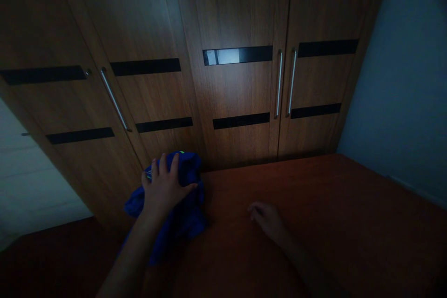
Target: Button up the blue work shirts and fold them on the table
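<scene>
At lower right of centre, the right hand (268, 220) was held half-curled over a reddish-brown surface (331, 205); its grip could not be told. At lower left, blue cloth (186, 216) was partly covered by the spread, unclenched left hand (163, 192), with a wooden wardrobe (237, 88) seen behind.

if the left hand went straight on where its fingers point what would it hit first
Probably the wooden wardrobe door, near its lower black strip. Depth is unclear in this dim view, so the bunched blue cloth under the left hand might brush the fingers sooner.
</scene>
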Action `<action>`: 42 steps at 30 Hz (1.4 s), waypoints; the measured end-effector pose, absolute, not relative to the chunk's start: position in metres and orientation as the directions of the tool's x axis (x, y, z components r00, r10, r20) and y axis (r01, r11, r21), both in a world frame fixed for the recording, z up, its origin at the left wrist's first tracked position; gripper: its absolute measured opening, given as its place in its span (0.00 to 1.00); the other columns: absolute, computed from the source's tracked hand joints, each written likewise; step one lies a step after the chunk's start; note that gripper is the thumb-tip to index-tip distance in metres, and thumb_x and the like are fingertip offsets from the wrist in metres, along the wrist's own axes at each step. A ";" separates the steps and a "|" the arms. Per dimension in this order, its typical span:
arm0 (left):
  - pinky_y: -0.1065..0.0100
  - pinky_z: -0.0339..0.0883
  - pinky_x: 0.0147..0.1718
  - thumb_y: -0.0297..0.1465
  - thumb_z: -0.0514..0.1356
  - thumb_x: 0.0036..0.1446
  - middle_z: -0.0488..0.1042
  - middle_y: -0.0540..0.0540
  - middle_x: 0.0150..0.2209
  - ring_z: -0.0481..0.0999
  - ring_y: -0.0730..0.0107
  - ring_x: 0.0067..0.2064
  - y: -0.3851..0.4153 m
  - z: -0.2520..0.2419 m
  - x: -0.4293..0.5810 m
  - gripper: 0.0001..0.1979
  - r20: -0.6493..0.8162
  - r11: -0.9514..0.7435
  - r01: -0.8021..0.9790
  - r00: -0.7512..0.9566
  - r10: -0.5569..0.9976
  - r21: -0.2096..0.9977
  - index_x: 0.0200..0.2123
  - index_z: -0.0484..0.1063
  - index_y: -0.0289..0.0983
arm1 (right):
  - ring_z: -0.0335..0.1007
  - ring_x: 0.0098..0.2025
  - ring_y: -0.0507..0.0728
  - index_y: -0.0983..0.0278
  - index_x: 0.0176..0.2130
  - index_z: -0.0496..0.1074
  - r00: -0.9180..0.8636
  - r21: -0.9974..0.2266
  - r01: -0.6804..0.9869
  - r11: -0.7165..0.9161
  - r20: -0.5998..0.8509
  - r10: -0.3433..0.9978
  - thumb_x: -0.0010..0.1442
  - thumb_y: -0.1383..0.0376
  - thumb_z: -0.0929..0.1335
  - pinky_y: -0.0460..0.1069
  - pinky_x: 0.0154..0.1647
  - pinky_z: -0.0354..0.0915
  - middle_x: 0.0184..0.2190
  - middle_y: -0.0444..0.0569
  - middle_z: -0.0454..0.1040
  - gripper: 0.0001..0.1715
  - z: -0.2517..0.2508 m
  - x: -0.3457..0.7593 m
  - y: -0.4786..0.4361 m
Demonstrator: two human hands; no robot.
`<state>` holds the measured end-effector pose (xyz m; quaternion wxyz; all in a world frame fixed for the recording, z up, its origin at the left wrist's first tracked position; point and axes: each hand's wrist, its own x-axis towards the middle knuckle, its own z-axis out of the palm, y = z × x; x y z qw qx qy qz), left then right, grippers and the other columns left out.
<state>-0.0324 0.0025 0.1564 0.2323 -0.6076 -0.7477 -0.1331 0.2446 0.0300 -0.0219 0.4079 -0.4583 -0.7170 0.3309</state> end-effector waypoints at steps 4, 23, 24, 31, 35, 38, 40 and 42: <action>0.39 0.51 0.53 0.56 0.58 0.43 0.44 0.31 0.67 0.47 0.32 0.64 0.013 0.132 -0.059 0.50 0.375 0.266 0.964 -0.241 0.895 -0.015 0.65 0.47 0.39 | 0.71 0.31 0.53 0.62 0.31 0.72 -0.249 -0.847 0.399 0.352 0.270 0.930 0.58 0.68 0.60 0.46 0.35 0.64 0.25 0.45 0.75 0.13 -0.022 0.244 0.031; 0.60 0.68 0.32 0.46 0.47 0.57 0.79 0.37 0.35 0.78 0.47 0.37 -0.013 0.132 -0.100 0.25 0.388 0.428 0.885 -0.464 0.796 0.181 0.51 0.68 0.38 | 0.71 0.30 0.53 0.62 0.31 0.73 -0.257 -0.840 0.412 0.353 0.264 0.930 0.57 0.70 0.60 0.46 0.33 0.64 0.26 0.45 0.76 0.12 -0.021 0.241 0.028; 0.60 0.68 0.32 0.45 0.48 0.57 0.79 0.37 0.36 0.78 0.47 0.38 -0.016 0.136 -0.104 0.26 0.421 0.426 0.877 -0.480 0.770 0.220 0.52 0.68 0.38 | 0.71 0.30 0.53 0.62 0.31 0.73 -0.255 -0.842 0.408 0.353 0.266 0.930 0.57 0.69 0.61 0.46 0.34 0.64 0.26 0.45 0.76 0.12 -0.021 0.241 0.028; 0.59 0.71 0.38 0.39 0.60 0.46 0.76 0.51 0.32 0.76 0.58 0.36 -0.053 0.189 -0.089 0.21 0.617 0.267 0.786 -0.607 0.501 0.557 0.45 0.72 0.42 | 0.71 0.31 0.53 0.62 0.33 0.73 -0.231 -0.881 0.338 0.330 0.262 0.937 0.57 0.68 0.61 0.47 0.36 0.65 0.25 0.45 0.75 0.12 -0.022 0.242 0.030; 0.57 0.73 0.33 0.43 0.61 0.42 0.72 0.53 0.26 0.73 0.61 0.30 -0.075 0.218 -0.052 0.18 0.631 0.124 0.732 -0.650 0.424 0.670 0.36 0.72 0.41 | 0.71 0.31 0.54 0.62 0.34 0.73 -0.191 -0.922 0.260 0.287 0.242 0.951 0.58 0.62 0.61 0.49 0.36 0.66 0.25 0.46 0.74 0.13 -0.026 0.241 0.031; 0.57 0.73 0.30 0.47 0.58 0.40 0.73 0.51 0.26 0.73 0.60 0.30 -0.081 0.228 -0.031 0.19 0.592 0.044 0.672 -0.680 0.432 0.739 0.32 0.70 0.41 | 0.71 0.29 0.54 0.63 0.39 0.72 -0.156 -0.954 0.184 0.236 0.209 0.965 0.60 0.53 0.60 0.48 0.29 0.66 0.27 0.47 0.75 0.20 -0.026 0.240 0.031; 0.56 0.73 0.31 0.48 0.55 0.40 0.73 0.48 0.26 0.74 0.58 0.31 -0.076 0.224 -0.023 0.19 0.553 0.040 0.640 -0.691 0.466 0.767 0.31 0.69 0.41 | 0.70 0.27 0.54 0.63 0.43 0.71 -0.135 -0.967 0.142 0.213 0.194 0.972 0.59 0.48 0.60 0.48 0.26 0.65 0.30 0.49 0.75 0.26 -0.023 0.243 0.031; 0.53 0.73 0.34 0.48 0.51 0.44 0.75 0.45 0.28 0.75 0.54 0.35 -0.064 0.211 -0.018 0.20 0.542 0.036 0.675 -0.621 0.566 0.737 0.34 0.70 0.41 | 0.70 0.28 0.55 0.63 0.45 0.70 -0.094 -0.978 0.069 0.198 0.191 0.977 0.57 0.44 0.61 0.48 0.25 0.65 0.32 0.50 0.75 0.29 -0.018 0.249 0.031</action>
